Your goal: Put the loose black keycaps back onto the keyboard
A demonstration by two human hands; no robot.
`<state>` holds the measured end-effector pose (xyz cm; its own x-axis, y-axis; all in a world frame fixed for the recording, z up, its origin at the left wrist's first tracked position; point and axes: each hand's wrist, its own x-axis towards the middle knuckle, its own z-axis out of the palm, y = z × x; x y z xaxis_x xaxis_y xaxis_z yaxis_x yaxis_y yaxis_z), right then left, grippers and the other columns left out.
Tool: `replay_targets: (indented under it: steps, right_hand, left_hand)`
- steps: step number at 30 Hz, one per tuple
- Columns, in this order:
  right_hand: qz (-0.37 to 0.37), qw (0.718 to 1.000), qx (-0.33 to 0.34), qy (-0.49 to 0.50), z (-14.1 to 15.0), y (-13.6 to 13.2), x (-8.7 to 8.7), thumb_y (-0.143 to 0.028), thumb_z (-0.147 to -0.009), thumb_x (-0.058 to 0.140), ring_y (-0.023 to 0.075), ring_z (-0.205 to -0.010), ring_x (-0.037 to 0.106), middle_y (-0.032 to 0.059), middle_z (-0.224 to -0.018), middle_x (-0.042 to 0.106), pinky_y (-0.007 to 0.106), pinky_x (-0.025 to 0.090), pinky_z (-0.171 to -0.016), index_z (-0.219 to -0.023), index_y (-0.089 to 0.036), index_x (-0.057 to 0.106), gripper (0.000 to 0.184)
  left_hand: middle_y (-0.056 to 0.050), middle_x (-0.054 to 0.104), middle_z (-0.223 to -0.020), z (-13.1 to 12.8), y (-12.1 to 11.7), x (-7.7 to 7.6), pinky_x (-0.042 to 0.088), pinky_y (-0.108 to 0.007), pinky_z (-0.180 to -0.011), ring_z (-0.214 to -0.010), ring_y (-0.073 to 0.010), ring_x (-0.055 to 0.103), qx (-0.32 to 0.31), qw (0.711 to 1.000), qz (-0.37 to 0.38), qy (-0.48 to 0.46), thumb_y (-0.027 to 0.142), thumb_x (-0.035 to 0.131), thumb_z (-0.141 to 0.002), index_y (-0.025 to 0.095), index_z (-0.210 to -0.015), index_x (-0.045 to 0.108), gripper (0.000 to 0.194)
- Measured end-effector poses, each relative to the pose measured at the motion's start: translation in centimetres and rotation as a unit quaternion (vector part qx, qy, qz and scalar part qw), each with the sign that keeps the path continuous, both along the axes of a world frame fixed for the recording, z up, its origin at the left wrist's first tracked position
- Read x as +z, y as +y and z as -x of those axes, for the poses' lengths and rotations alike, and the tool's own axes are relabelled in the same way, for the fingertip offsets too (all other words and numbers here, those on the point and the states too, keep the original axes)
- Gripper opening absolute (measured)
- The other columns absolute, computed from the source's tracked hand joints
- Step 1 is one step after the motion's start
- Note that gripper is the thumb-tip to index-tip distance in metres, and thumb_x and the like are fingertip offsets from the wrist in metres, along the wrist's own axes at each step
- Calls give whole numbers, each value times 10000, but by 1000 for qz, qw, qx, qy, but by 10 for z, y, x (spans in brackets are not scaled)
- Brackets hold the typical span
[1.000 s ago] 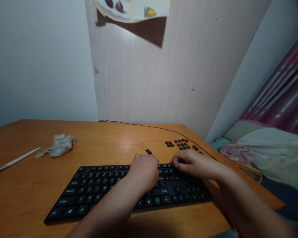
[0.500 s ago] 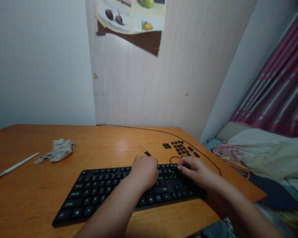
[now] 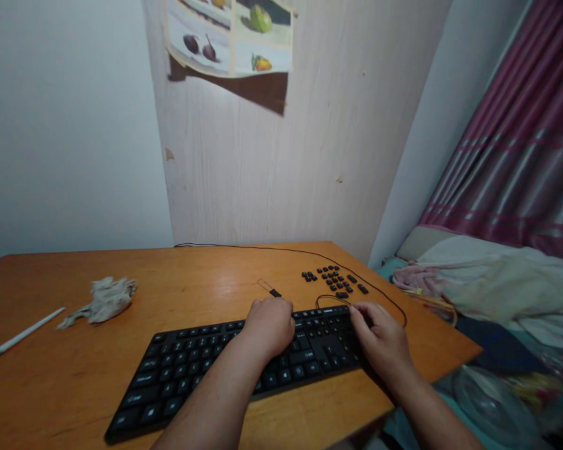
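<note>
A black keyboard lies slantwise on the orange wooden table. My left hand rests on its middle as a closed fist, and a thin wire key puller with a black grip sticks out past the knuckles. My right hand lies on the keyboard's right end, fingers flat over the keys with nothing in them. Several loose black keycaps sit in a cluster on the table just beyond the right hand.
The keyboard's black cable runs along the table's far edge and loops by the keycaps. A crumpled grey rag and a thin white stick lie at left. A bed with heaped bedding is close on the right.
My right hand has slid from the keyboard's top edge down onto its right end, and its fingers have flattened. The left hand has stayed put. My view has tilted up and shifted.
</note>
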<state>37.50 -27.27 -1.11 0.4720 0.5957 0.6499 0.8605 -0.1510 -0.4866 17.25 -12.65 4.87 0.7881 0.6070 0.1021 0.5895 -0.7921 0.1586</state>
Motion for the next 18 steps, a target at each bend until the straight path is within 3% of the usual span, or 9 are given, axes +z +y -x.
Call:
replay_targets:
  steps: [8, 18]
  right_hand:
    - [-12, 1000, -3, -8, 0, 2, -4, -394, -941, 528, 212, -827, 654, 43, -883, 709, 319, 471, -762, -920, -228, 688, 232]
    - [-10, 1000, 10, 27, 1, 3, -4, -382, -935, 530, 218, -807, 642, 45, -855, 700, 316, 457, -747, -875, -220, 683, 231]
  left_hand:
    - [-139, 749, -1004, -2, 8, -10, 535, -380, -810, -935, -283, 697, -10, 1000, 10, -7, 217, 445, -843, 189, -964, 724, 305]
    - [-142, 747, -993, -3, 9, -11, 546, -386, -791, -936, -292, 701, -9, 1000, 20, -11, 216, 451, -830, 190, -954, 725, 302]
